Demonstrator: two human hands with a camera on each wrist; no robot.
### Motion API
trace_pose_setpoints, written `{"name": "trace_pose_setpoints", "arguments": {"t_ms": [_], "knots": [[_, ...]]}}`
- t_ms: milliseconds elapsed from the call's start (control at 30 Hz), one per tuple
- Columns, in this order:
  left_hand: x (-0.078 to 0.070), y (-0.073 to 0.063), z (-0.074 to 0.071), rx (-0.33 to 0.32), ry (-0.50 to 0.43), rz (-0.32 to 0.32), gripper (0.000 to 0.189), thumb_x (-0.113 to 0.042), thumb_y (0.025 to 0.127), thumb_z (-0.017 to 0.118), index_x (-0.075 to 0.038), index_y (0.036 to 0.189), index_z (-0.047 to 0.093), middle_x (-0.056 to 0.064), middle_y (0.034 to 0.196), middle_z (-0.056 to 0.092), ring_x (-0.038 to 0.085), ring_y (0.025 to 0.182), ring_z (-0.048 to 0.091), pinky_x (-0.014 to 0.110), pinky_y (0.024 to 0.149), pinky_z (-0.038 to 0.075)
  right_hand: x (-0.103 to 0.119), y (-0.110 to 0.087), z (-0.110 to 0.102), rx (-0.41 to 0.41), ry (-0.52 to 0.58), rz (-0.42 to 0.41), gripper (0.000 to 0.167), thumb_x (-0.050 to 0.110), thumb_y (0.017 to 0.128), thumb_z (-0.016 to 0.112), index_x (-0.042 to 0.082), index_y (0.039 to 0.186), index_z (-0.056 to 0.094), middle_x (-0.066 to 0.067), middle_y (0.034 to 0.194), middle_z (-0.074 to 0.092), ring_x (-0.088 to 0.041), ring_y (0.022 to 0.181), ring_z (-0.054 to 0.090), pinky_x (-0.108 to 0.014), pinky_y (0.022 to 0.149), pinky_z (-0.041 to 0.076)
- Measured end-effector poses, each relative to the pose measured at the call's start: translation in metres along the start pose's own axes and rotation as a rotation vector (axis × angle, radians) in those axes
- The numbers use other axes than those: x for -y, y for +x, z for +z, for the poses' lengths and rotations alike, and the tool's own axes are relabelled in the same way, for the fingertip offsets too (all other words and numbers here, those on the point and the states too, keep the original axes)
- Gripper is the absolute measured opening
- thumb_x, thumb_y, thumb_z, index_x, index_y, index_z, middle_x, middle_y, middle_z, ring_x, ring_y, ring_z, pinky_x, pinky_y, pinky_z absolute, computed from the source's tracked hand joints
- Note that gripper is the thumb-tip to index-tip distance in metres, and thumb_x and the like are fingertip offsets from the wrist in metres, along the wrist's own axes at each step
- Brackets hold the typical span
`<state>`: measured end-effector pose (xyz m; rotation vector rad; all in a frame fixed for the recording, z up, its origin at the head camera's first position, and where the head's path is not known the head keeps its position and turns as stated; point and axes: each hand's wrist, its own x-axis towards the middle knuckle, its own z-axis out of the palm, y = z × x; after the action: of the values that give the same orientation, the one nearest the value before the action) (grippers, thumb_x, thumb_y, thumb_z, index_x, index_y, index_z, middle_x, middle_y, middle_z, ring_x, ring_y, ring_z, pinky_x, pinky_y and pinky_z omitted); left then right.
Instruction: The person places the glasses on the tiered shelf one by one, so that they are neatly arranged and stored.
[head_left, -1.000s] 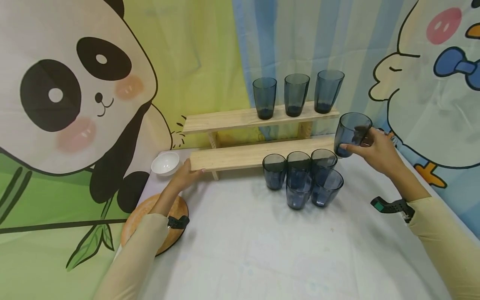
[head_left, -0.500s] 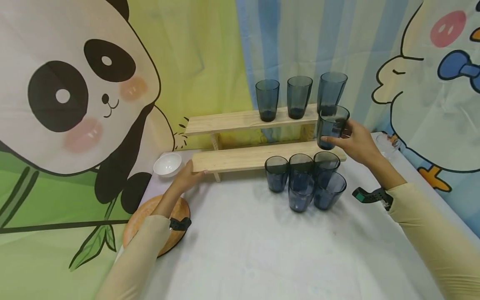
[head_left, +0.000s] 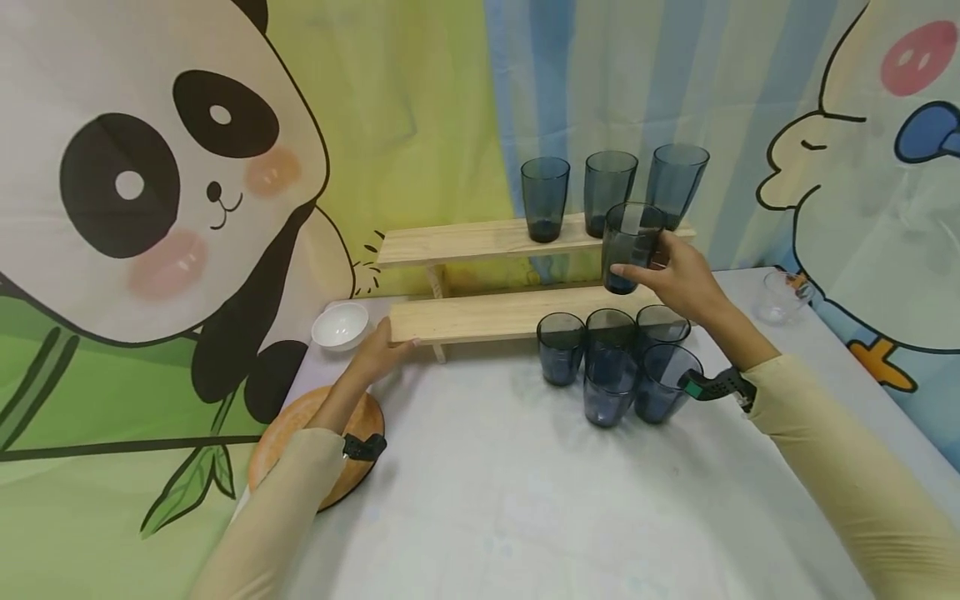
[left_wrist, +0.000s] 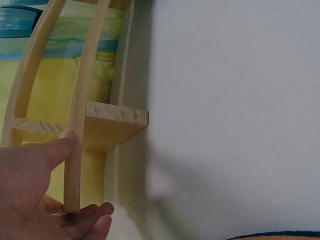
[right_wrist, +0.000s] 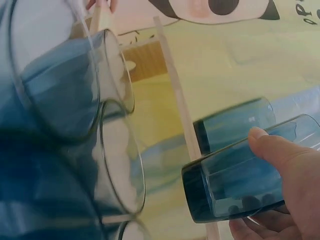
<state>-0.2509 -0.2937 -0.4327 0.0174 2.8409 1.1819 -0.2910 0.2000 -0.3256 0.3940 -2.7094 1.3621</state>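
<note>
My right hand (head_left: 686,279) holds a blue drinking glass (head_left: 621,254) upright above the lower board of a two-tier wooden shelf (head_left: 480,318). In the right wrist view, the thumb lies along one side of that glass (right_wrist: 235,187) and the fingers curl round the other. My left hand (head_left: 375,354) grips the left end of the lower board; the left wrist view shows the thumb on one face and fingers round the end. Three matching glasses (head_left: 544,200) stand on the upper board (head_left: 450,243). Several more glasses (head_left: 560,352) stand grouped on the table before the shelf's right half.
A white bowl (head_left: 340,326) sits beyond my left hand. Below my left forearm lies a round, orange-brown wooden-looking board (head_left: 369,417). A clear glass object (head_left: 777,300) stands at the table's far right. Printed curtains (head_left: 442,108) hang close behind the shelf.
My right hand has carried the glass leftward, from beyond the shelf's right end to over the lower board. My left hand keeps its grip on the shelf's end.
</note>
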Motion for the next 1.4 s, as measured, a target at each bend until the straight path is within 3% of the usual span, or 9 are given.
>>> {"name": "trace_pose_setpoints", "arguments": {"t_ms": [267, 400, 533, 700, 900, 1067, 1200, 1300, 1400], "knots": [[0.004, 0.001, 0.006, -0.010, 0.006, -0.005, 0.085, -0.039, 0.105, 0.067, 0.005, 0.162, 0.022, 0.034, 0.159, 0.040, 0.049, 0.148, 0.040, 0.061, 0.123, 0.031, 0.018, 0.007, 0.024, 0.081, 0.036, -0.028, 0.079, 0.050, 0.095, 0.077, 0.009, 0.154, 0.045, -0.019, 0.147, 0.057, -0.044, 0.140, 0.054, -0.062, 0.113, 0.045], [0.004, 0.002, 0.004, -0.018, -0.003, -0.009, 0.085, -0.038, 0.105, 0.066, 0.003, 0.163, 0.021, 0.033, 0.160, 0.039, 0.049, 0.148, 0.039, 0.061, 0.124, 0.030, 0.027, 0.013, 0.037, 0.105, 0.054, -0.029, 0.066, 0.047, 0.096, 0.078, 0.006, 0.141, 0.050, -0.018, 0.140, 0.058, -0.042, 0.140, 0.054, -0.059, 0.111, 0.047], [0.003, 0.001, 0.001, -0.008, -0.009, -0.020, 0.086, -0.038, 0.106, 0.066, 0.003, 0.165, 0.018, 0.033, 0.162, 0.037, 0.049, 0.150, 0.037, 0.062, 0.124, 0.029, 0.039, 0.021, 0.049, 0.119, 0.060, -0.019, 0.065, 0.048, 0.095, 0.078, 0.004, 0.133, 0.050, -0.019, 0.140, 0.057, -0.042, 0.143, 0.052, -0.058, 0.111, 0.047], [0.003, -0.002, 0.001, -0.021, -0.010, -0.024, 0.085, -0.038, 0.106, 0.066, 0.002, 0.165, 0.019, 0.032, 0.161, 0.037, 0.049, 0.149, 0.038, 0.063, 0.123, 0.030, 0.053, 0.031, 0.060, 0.148, 0.057, -0.020, 0.075, 0.056, 0.092, 0.078, 0.008, 0.141, 0.049, -0.017, 0.149, 0.054, -0.041, 0.146, 0.049, -0.057, 0.113, 0.047], [0.003, -0.001, 0.003, -0.019, -0.002, -0.018, 0.086, -0.042, 0.105, 0.065, 0.000, 0.165, 0.020, 0.032, 0.162, 0.037, 0.050, 0.150, 0.036, 0.063, 0.124, 0.029, 0.066, 0.041, 0.075, 0.164, 0.081, -0.035, 0.077, 0.049, 0.094, 0.079, 0.010, 0.152, 0.046, -0.015, 0.152, 0.054, -0.037, 0.142, 0.053, -0.054, 0.111, 0.050], [0.003, 0.000, 0.001, -0.022, -0.007, -0.029, 0.087, -0.041, 0.106, 0.065, 0.000, 0.166, 0.017, 0.031, 0.163, 0.035, 0.050, 0.151, 0.035, 0.062, 0.125, 0.028, 0.079, 0.054, 0.088, 0.138, 0.105, -0.061, 0.065, 0.050, 0.094, 0.078, 0.008, 0.137, 0.053, -0.014, 0.135, 0.061, -0.032, 0.125, 0.062, -0.049, 0.101, 0.053], [0.003, 0.001, 0.001, -0.030, -0.017, -0.013, 0.084, -0.039, 0.106, 0.064, 0.000, 0.165, 0.018, 0.031, 0.163, 0.035, 0.049, 0.152, 0.035, 0.061, 0.125, 0.027, 0.089, 0.063, 0.100, 0.106, 0.096, -0.088, 0.060, 0.049, 0.094, 0.079, 0.004, 0.124, 0.053, -0.015, 0.116, 0.058, -0.031, 0.104, 0.056, -0.046, 0.086, 0.047], [0.003, 0.002, 0.001, -0.022, -0.022, -0.016, 0.085, -0.039, 0.106, 0.065, 0.000, 0.165, 0.018, 0.030, 0.163, 0.035, 0.048, 0.152, 0.034, 0.061, 0.126, 0.027, 0.095, 0.069, 0.106, 0.108, 0.058, -0.083, 0.068, 0.051, 0.095, 0.078, 0.000, 0.132, 0.051, -0.018, 0.121, 0.057, -0.034, 0.107, 0.054, -0.048, 0.087, 0.046], [0.003, 0.004, 0.002, -0.017, -0.017, -0.023, 0.087, -0.041, 0.105, 0.065, 0.000, 0.165, 0.018, 0.030, 0.164, 0.034, 0.049, 0.152, 0.034, 0.061, 0.126, 0.026, 0.099, 0.077, 0.109, 0.101, 0.015, -0.060, 0.084, 0.054, 0.095, 0.076, 0.000, 0.150, 0.043, -0.022, 0.135, 0.057, -0.037, 0.120, 0.057, -0.051, 0.096, 0.050]]}}
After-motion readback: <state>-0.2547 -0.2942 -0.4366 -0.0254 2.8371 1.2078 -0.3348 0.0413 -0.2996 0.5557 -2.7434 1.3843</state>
